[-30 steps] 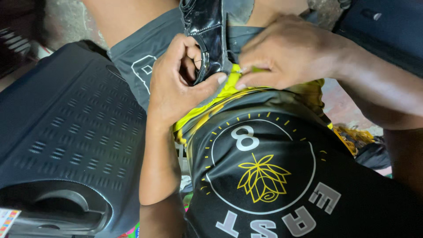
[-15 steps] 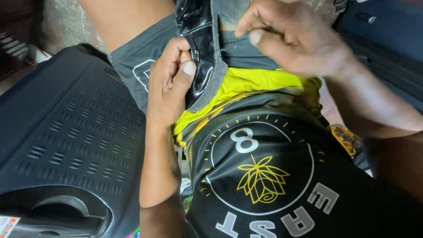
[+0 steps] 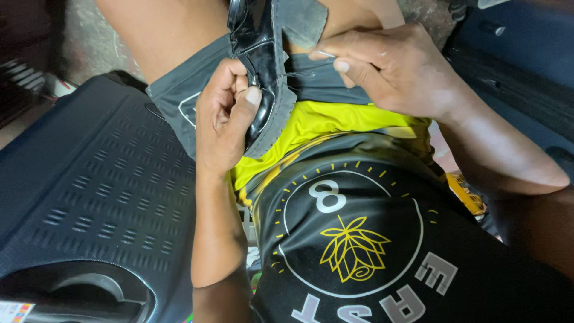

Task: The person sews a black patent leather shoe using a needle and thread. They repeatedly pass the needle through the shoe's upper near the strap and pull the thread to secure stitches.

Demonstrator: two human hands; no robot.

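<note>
Black ridged plastic panel [image 3: 89, 197] beside left hand [image 3: 224, 116]; concrete floor [image 3: 84, 42].

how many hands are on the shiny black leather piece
2. The left hand grips the shiny black leather piece at its left edge; the right hand pinches a thin needle by its grey lining.

My left hand [image 3: 224, 122] is curled shut, thumb pressed flat along the top. My right hand [image 3: 388, 69] pinches, forefinger and thumb together, wrist bent.

A small rectangular label [image 3: 13, 311], white with red, yellow and blue patches, sits at the lower left corner, beside my seat.
</note>
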